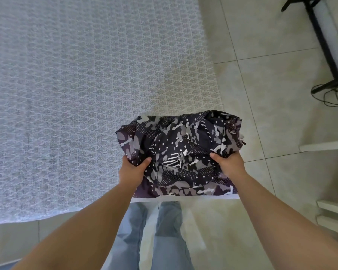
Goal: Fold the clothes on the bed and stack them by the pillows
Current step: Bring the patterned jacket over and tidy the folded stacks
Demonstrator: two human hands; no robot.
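A dark camouflage-print garment (pixel 180 151) with white dots and grey patches is bunched in a rough fold, held up in front of me over the bed's near right corner. My left hand (pixel 134 169) grips its left side, thumb on top of the fabric. My right hand (pixel 229 164) grips its right side the same way. The bed (pixel 76 94) is covered with a white textured spread and fills the left and middle of the view. No pillows or other clothes are in sight.
Beige floor tiles (pixel 261 84) run along the bed's right side and under my feet. A black metal frame (pixel 320 41) with a coiled black cable (pixel 332 94) stands at the top right. White shelf edges (pixel 330 207) jut in at the right.
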